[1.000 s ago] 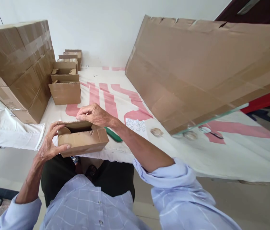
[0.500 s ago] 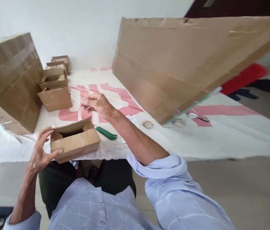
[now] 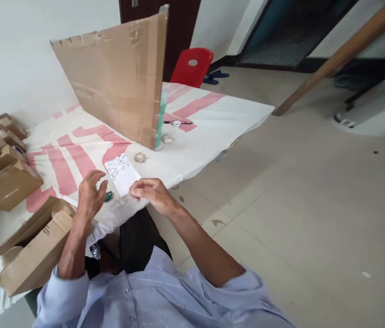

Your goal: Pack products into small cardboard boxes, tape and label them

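A white sheet (image 3: 124, 180) with rows of small outlined marks on its far half lies near the table's front edge. My right hand (image 3: 153, 193) is at its near right corner, thumb and fingertips pressed together; whether they grip the paper or something small cannot be made out. To the left of the sheet, my left hand (image 3: 90, 193) hovers with curved fingers and thumb apart, holding nothing. Beside it shows part of a green-handled tool (image 3: 108, 196), the rest hidden behind the hand. An open cardboard box (image 3: 38, 253) sits left of my left forearm.
Several open cardboard boxes (image 3: 8, 182) line the table's left side. A large cardboard panel (image 3: 117, 86) stands upright on the cloth-covered table (image 3: 206, 136). Close to it lie tape rolls (image 3: 140, 157) and a dark slim tool (image 3: 182, 122). Behind is a red chair (image 3: 192, 68).
The view has swung right. My left hand has let go of the open box and come over beside the green-handled tool. My right hand has moved from mid-table to the sheet's corner.
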`<state>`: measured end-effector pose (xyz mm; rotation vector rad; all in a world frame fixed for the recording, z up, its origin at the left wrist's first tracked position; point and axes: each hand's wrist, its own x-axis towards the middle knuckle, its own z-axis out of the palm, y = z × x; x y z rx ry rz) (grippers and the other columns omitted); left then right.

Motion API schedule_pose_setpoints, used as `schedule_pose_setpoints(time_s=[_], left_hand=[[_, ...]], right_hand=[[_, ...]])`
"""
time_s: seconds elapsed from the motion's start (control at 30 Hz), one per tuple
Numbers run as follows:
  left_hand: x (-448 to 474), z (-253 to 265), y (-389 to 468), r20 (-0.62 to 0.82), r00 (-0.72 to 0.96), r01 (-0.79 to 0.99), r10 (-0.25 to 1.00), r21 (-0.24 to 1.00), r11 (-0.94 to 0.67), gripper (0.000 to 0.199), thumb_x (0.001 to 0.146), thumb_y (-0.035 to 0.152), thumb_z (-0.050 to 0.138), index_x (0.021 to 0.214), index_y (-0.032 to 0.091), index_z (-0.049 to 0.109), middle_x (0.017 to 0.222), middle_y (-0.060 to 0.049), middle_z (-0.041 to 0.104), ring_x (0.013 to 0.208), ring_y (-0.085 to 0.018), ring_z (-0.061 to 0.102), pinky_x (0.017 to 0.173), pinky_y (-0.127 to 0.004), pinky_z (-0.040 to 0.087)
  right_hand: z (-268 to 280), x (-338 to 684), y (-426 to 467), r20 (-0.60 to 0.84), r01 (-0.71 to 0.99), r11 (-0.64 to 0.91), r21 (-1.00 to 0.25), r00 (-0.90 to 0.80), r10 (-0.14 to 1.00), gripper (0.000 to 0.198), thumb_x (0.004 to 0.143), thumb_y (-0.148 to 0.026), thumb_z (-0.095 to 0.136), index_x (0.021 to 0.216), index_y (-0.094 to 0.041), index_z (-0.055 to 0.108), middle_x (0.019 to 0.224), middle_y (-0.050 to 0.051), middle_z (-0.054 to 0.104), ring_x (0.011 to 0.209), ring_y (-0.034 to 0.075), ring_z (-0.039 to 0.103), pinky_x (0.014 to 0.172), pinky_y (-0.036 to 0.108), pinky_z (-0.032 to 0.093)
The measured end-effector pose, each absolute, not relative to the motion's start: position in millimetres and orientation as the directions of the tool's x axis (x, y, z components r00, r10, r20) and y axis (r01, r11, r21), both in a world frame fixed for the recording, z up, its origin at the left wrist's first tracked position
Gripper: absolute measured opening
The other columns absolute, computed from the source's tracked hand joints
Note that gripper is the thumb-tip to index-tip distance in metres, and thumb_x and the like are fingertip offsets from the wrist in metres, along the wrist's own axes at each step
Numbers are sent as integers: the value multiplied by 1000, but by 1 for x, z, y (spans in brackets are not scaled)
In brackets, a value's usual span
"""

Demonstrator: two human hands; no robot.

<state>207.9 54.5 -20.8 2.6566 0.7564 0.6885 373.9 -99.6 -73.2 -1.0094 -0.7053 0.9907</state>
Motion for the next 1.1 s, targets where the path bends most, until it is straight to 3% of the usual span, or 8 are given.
schedule_pose_setpoints(time_s=[0.27,0.4,0.53,0.67,0.73,0.83,0.93,1.1], left_hand=[[393,-52,101,53,911,380,409,278,-882,38,91,10,63,125,20,77,147,-13,71,130,-31,67,116,-47,55],[432,-68,100,-57,905,420,422,286,-861,20,90,13,66,101,23,79,121,-11,76,120,-31,68,108,-46,56],[440,-68,93,-38,903,408,429,391,-825,11,87,11,68,88,19,75,108,-12,73,113,-31,68,104,-46,55],[412,-52,69,47,914,303,404,585,-753,34,87,16,73,121,17,74,118,-11,74,104,-24,71,96,-38,59],[380,-44,48,80,920,204,385,740,-641,45,88,25,79,132,17,70,113,-9,75,96,-20,71,86,-34,61],[321,-34,13,99,919,-44,383,988,-149,52,75,32,98,118,17,75,94,-4,73,84,-16,69,77,-30,60],[266,-25,-18,72,905,-116,420,990,80,52,69,36,104,110,18,77,85,-1,70,76,-15,68,71,-28,59],[194,-14,-47,128,850,-244,511,955,167,52,77,54,98,104,18,73,93,-5,74,68,-15,68,66,-29,58]], right_hand=[[-116,409,-159,-69,-404,207,-891,571,818,27,67,-42,95,68,-21,78,79,5,79,66,15,61,62,30,50],[-127,413,-175,-93,-444,225,-867,588,803,29,67,-44,96,70,-21,79,79,5,79,67,15,63,62,30,51],[-129,416,-184,-81,-447,261,-856,613,786,29,69,-44,96,71,-21,79,80,5,79,69,15,64,63,29,51],[-120,419,-188,-61,-426,286,-858,638,767,31,69,-46,97,72,-21,79,79,5,80,70,16,67,66,30,55],[-113,419,-189,-49,-415,293,-861,642,765,31,69,-46,97,72,-21,79,78,4,80,70,17,68,70,33,59],[-98,412,-188,-14,-387,302,-871,634,773,32,69,-48,98,72,-23,79,76,3,79,71,18,71,73,35,61],[-80,396,-183,40,-347,297,-890,588,808,32,70,-49,98,73,-23,78,75,3,79,71,19,72,75,37,62],[-54,354,-176,107,-314,284,-906,480,871,30,69,-44,98,71,-23,77,71,2,77,67,18,70,72,35,61]])
